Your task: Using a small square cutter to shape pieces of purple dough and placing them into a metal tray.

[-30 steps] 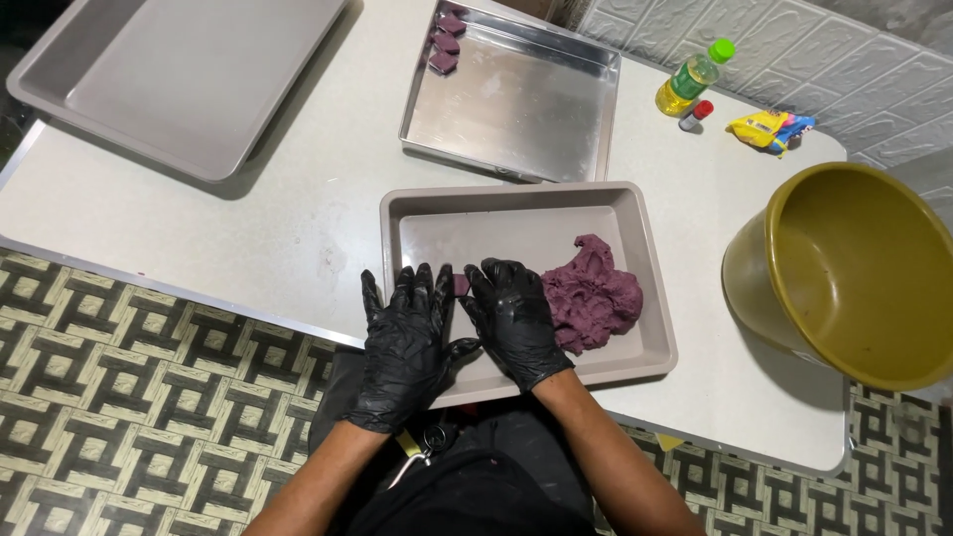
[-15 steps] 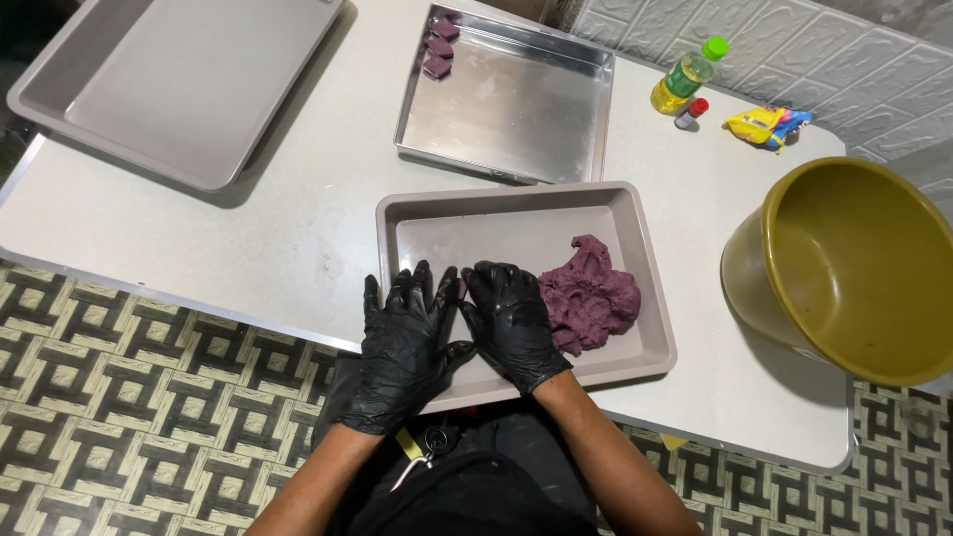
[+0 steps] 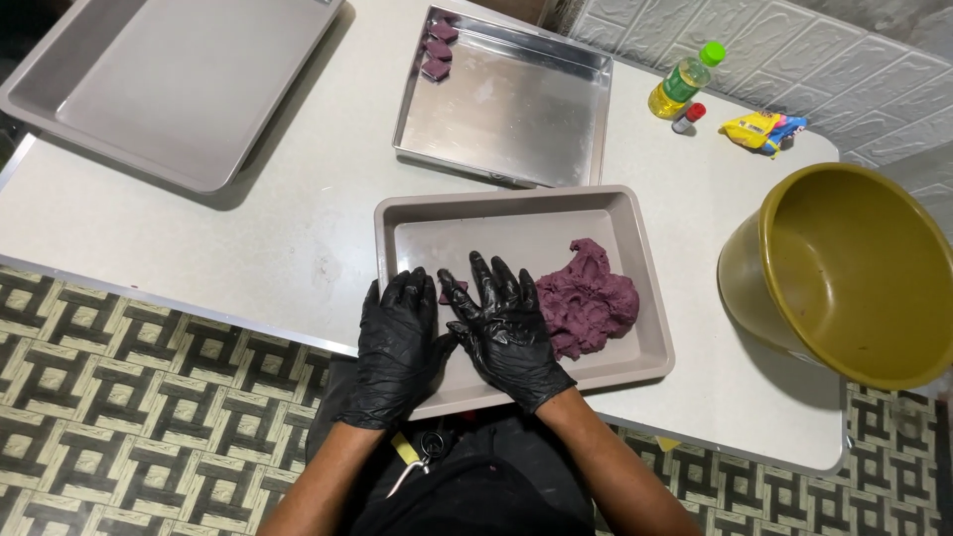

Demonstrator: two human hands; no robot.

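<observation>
Both my hands wear black gloves and meet palm to palm over the near left part of a grey tray. My left hand and my right hand press a small purple dough piece between them; only a sliver of it shows by the fingertips. A big lump of purple dough lies in the tray just right of my right hand.
A shiny metal tray behind holds a few purple dough pieces in its far left corner. A large grey tray lies at the far left. An olive bowl stands right. A bottle and a yellow packet sit by the wall.
My hands stay pressed together over the tray and have shifted only slightly against each other. Nothing else has moved.
</observation>
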